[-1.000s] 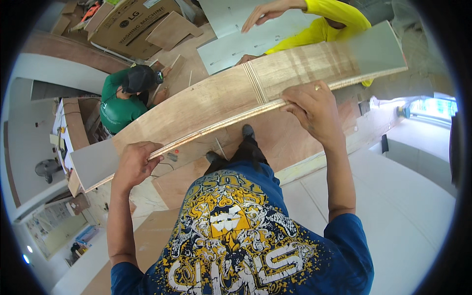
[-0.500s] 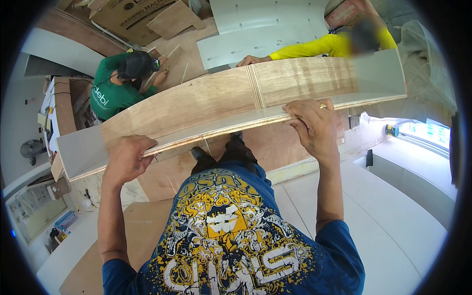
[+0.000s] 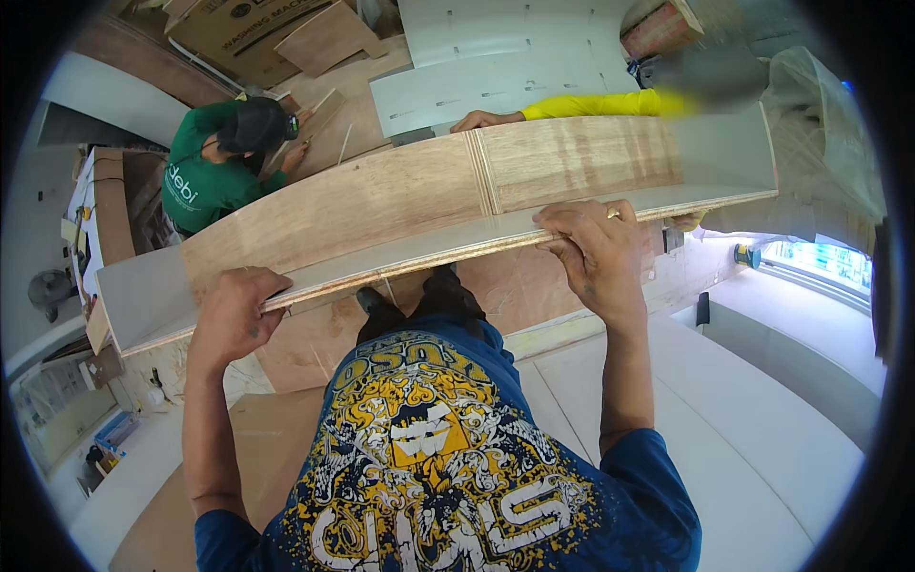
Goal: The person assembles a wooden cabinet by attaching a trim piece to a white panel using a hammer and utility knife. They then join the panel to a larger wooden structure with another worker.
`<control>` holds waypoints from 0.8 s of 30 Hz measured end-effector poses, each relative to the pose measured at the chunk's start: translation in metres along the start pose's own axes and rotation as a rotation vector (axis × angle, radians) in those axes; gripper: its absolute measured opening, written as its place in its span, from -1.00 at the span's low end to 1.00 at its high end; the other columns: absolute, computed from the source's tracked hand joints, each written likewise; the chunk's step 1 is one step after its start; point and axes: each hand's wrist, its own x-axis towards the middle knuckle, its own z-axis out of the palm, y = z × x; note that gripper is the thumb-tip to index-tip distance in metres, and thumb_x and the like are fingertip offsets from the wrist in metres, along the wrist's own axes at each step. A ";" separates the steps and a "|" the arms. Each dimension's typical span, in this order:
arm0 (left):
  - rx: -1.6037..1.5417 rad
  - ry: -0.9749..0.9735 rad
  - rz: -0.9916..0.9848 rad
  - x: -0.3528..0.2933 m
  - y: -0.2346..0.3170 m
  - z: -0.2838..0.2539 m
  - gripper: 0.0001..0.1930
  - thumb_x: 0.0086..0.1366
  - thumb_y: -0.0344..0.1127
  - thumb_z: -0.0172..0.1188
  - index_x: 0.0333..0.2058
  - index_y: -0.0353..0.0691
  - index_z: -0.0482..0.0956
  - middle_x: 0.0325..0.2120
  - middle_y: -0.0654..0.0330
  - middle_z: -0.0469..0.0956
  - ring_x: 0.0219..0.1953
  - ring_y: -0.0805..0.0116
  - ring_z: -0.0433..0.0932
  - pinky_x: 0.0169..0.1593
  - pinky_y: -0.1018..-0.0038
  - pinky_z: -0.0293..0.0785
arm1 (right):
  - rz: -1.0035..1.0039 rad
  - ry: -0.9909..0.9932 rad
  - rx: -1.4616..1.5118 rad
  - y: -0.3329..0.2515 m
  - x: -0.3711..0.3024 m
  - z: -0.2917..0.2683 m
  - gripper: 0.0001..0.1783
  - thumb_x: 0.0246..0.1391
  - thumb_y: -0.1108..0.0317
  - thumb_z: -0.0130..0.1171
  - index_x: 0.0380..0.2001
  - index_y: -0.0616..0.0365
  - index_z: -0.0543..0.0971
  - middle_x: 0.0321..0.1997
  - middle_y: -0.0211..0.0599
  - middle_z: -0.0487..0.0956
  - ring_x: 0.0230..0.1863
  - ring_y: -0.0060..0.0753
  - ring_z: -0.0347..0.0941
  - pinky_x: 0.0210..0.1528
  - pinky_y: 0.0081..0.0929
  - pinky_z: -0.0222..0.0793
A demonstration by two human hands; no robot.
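A long, shallow plywood box point(image 3: 381, 197) stretches across in front of me, with bare wood grain inside, pale grey end panels and a divider of layered strips near its middle. My left hand point(image 3: 233, 310) grips its near edge toward the left end, thumb and fingers pinching the board. Farther right, my right hand point(image 3: 596, 250), wearing a ring, is closed on the same edge. Across from me, a person in a yellow sleeve point(image 3: 600, 105) rests a hand point(image 3: 484, 120) on the box's far edge. Part of another yellow-cuffed hand point(image 3: 684, 221) shows beneath the right end.
At the far left, a person in a green shirt point(image 3: 195, 181) and dark cap bends over wood strips on the floor. Cardboard point(image 3: 243, 38) and pale panels point(image 3: 477, 95) lie beyond the box. White surfaces point(image 3: 686, 419) spread at my right, and a brown sheet point(image 3: 238, 467) at my lower left.
The box and my hands sit slightly farther left and my grip is unchanged. The person in yellow has leaned over, and a second hand now shows under the right end.
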 end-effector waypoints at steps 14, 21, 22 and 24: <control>0.020 0.012 -0.022 0.000 0.006 0.002 -0.67 -0.06 -0.55 0.48 -0.22 -0.31 0.74 -0.31 -0.01 0.72 -0.23 -0.10 0.70 -0.13 0.20 0.59 | 0.009 -0.005 -0.012 0.002 -0.003 0.002 -0.72 0.02 0.50 0.47 -0.18 0.00 0.68 -0.17 -0.50 0.79 -0.15 -0.40 0.66 -0.03 -0.35 0.21; 0.034 0.064 0.047 0.005 0.001 0.008 -0.63 -0.07 -0.52 0.42 -0.19 -0.21 0.73 -0.29 0.04 0.71 -0.23 -0.09 0.66 -0.13 0.14 0.58 | 0.031 0.040 -0.028 -0.003 0.000 0.006 -0.56 -0.08 0.54 0.47 -0.05 0.03 0.72 -0.08 -0.37 0.77 -0.15 -0.30 0.63 0.01 -0.31 0.27; 0.049 0.057 0.044 0.007 0.003 0.009 -0.63 -0.07 -0.52 0.42 -0.19 -0.21 0.72 -0.28 0.05 0.71 -0.22 -0.08 0.66 -0.13 0.14 0.58 | 0.029 0.042 -0.025 -0.001 0.001 0.008 -0.53 -0.08 0.52 0.48 -0.02 0.01 0.71 -0.08 -0.37 0.75 -0.11 -0.29 0.62 0.03 -0.30 0.28; 0.078 0.045 0.040 0.012 0.011 0.009 -0.61 -0.08 -0.51 0.41 -0.18 -0.20 0.70 -0.27 0.05 0.70 -0.21 -0.07 0.66 -0.13 0.13 0.59 | 0.022 0.047 -0.021 0.003 0.002 0.008 -0.48 -0.07 0.49 0.49 0.04 -0.02 0.69 -0.10 -0.39 0.71 -0.04 -0.28 0.60 0.05 -0.28 0.28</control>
